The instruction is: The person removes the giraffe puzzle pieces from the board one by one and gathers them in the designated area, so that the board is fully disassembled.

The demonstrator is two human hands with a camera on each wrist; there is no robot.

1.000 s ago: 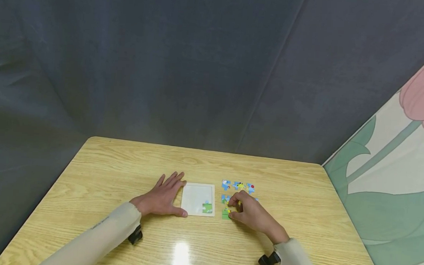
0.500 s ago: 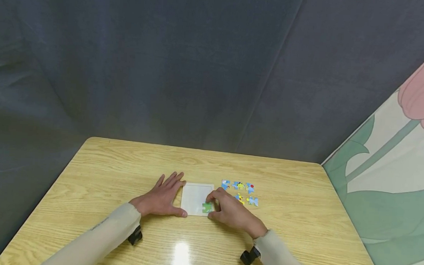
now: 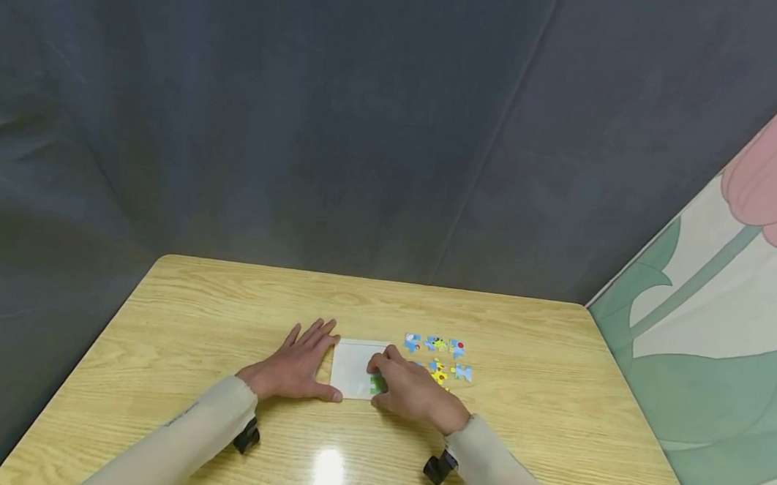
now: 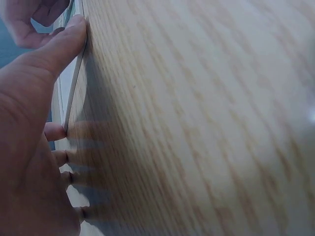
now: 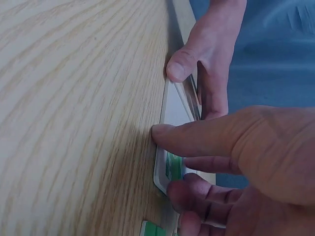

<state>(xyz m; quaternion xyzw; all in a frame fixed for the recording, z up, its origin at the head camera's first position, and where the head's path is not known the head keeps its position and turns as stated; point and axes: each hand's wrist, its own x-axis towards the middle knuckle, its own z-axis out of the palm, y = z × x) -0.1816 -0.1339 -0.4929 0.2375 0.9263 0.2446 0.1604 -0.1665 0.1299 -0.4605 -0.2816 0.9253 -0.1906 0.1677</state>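
A shallow white puzzle tray point(image 3: 350, 372) lies on the table. My left hand point(image 3: 293, 366) is spread flat at its left side, with the thumb and index finger touching the edge. In the tray's near right corner sits a green jigsaw piece point(image 5: 174, 166). Bent over that corner is my right hand point(image 3: 414, 390), its thumb at the near rim and its other fingers by the piece. A gap shows between thumb and fingers in the right wrist view; whether the fingertips press the piece is partly hidden. Another green piece point(image 5: 151, 229) lies outside the tray, beneath the right hand.
Several loose blue and yellow jigsaw pieces point(image 3: 437, 344) lie in rows to the right of the tray, some partly covered by the right hand. A wooden table point(image 3: 241, 286) bears everything. Dark fabric point(image 3: 342, 123) hangs behind it, with a floral panel point(image 3: 739, 349) at the right.
My right hand has moved left from the loose pieces to the tray's near right corner, then slightly further over it. The left hand has stayed at the tray's left edge.
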